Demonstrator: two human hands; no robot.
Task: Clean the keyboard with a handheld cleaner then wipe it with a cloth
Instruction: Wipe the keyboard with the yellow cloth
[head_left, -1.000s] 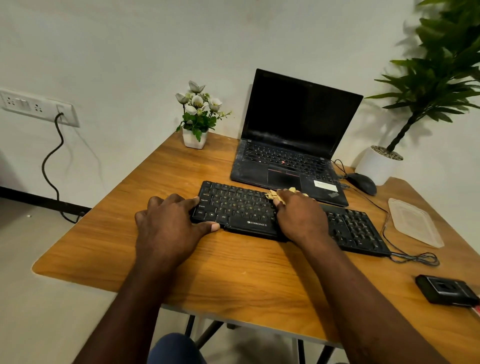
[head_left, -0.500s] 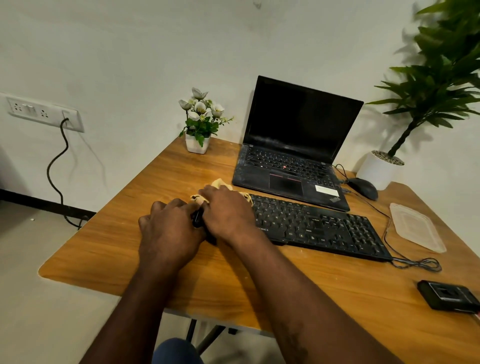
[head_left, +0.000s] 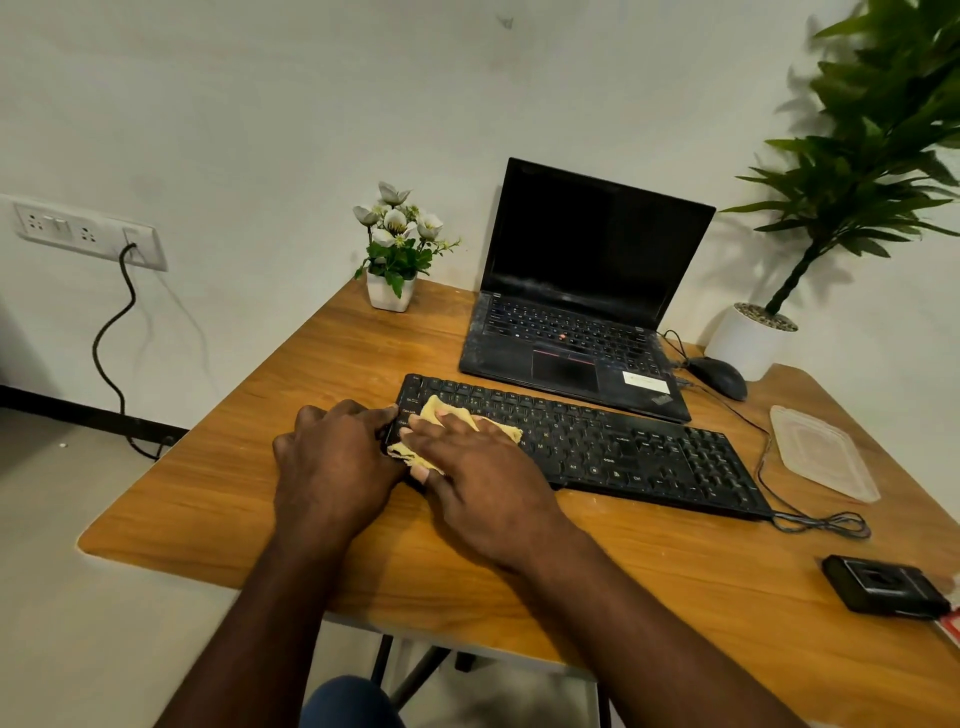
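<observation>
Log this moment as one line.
phase: cloth wipe | right hand: presses yellow cloth on keyboard, left end | left hand: holds its left edge

My left hand (head_left: 337, 460): knuckles up, fingers curled on the keyboard (head_left: 623, 447) end. My right hand (head_left: 480, 467): palm down, fingers spread, pressing the cloth (head_left: 434, 408). Forearms converge.

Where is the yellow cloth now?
In the head view, the yellow cloth lies on the left end of the keyboard, pressed under the right hand, beside the left hand.
</observation>
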